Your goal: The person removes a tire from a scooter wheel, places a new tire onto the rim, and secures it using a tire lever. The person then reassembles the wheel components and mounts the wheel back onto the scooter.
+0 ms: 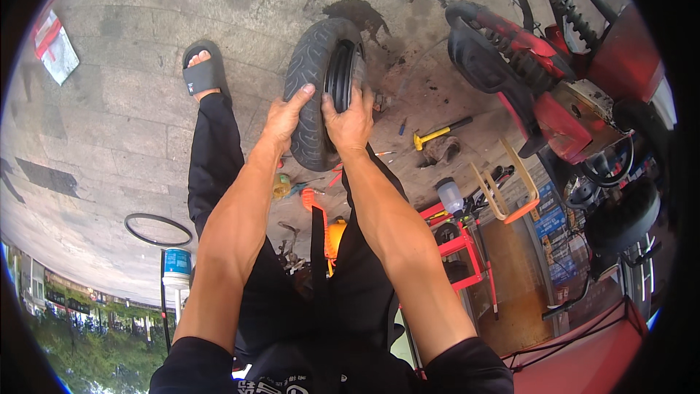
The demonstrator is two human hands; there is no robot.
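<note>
Wheel (317,76): two-handed hold.
It sits between the left hand (282,121), clasping its tread, and the right hand (351,124), clasping its rim side.

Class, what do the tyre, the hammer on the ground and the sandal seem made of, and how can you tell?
Tyre: matte black rubber, by its moulded tread grooves.
Hammer: probably plastic handle, from its even yellow and black; yellow head perhaps painted metal.
Sandal: likely dull grey foam or rubber, from its wide, plain strap.
</note>
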